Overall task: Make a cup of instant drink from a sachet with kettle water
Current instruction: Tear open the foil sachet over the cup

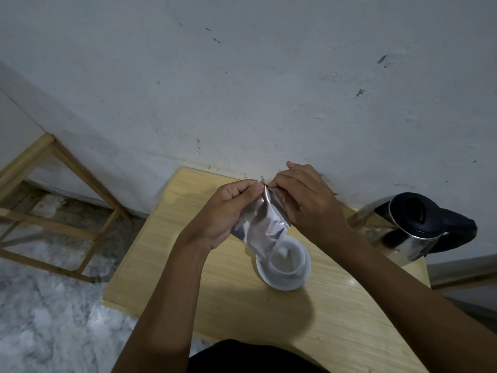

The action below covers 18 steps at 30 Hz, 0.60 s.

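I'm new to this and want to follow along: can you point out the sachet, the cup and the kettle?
sachet (258, 222): head view, middle of the foil body.
cup (291, 258): head view, white inner wall.
kettle (414, 232): head view, shiny steel side.

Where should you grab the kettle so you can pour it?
Probably by the black handle on the right side of the kettle, coming in from the right. The handle sticks out away from the shiny metal body, on the side facing away from the cup, and nothing blocks it.

plain home room: scuffed wall, kettle.
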### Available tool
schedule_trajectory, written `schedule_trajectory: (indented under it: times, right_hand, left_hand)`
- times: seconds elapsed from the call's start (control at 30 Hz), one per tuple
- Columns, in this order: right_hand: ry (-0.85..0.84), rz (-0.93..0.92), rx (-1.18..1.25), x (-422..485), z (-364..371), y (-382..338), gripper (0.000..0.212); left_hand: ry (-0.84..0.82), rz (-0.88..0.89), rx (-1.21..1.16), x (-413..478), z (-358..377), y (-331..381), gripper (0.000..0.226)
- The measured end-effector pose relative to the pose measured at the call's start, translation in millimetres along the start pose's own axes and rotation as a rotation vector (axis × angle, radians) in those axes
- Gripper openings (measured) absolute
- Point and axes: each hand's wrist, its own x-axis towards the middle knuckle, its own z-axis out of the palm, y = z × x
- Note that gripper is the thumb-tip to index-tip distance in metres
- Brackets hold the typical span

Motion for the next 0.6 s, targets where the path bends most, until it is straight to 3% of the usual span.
schedule_trajectory:
  times: [0.3, 0.6]
  right_hand:
    - [-0.169, 0.085, 0.082, 4.5, 0.0, 7.4, 0.016]
    - [0.091, 0.186, 0.041, -4.5, 20.4, -10.7, 0.014]
  left_hand:
    - [-0.009, -0.045, 0.127, 0.9, -8.6, -0.9, 0.028]
    - [0.025, -0.048, -0.263, 8.3, -2.3, -15.2, 0.021]
